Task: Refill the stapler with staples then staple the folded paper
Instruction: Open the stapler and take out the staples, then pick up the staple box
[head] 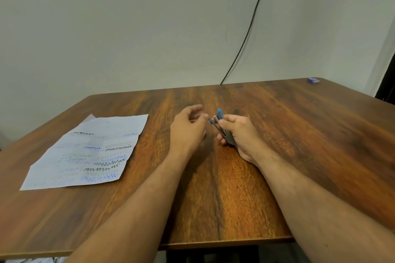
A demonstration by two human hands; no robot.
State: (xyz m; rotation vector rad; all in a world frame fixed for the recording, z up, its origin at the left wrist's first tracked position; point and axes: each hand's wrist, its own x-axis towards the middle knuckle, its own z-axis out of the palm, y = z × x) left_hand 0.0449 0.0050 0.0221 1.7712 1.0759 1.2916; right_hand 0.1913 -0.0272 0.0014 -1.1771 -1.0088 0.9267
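My right hand (239,134) grips a small blue and metal stapler (221,126) above the middle of the wooden table (299,156). The stapler points up and to the left, and a blue tab sticks out at its front. My left hand (188,128) is just left of the stapler, with thumb and forefinger close to that tab. Its lower fingers are curled, and a small pale metallic piece (204,134), seemingly a strip of staples, shows at their edge. The paper (85,151), creased and covered with scribbles, lies flat on the left of the table.
A small blue box (313,80) lies at the table's far right corner. A black cable (250,25) runs down the wall behind the table. The table's near edge is below my forearms.
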